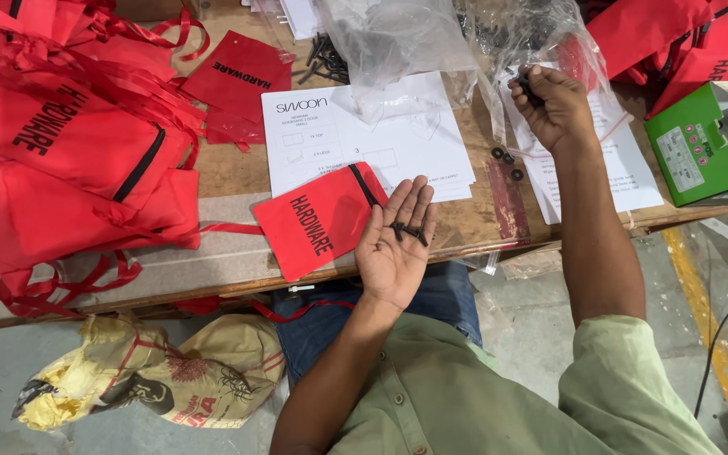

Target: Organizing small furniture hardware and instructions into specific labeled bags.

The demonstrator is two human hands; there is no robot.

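Left hand (398, 244): lying open mid-frame, palm up, cradling black screws (409, 231) (long axes pointing right).
Right hand (556, 105): upper right, fingers pinching dark hardware.

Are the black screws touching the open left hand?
Touching. The head view shows the black screws lying on the fingers of the upturned left hand.
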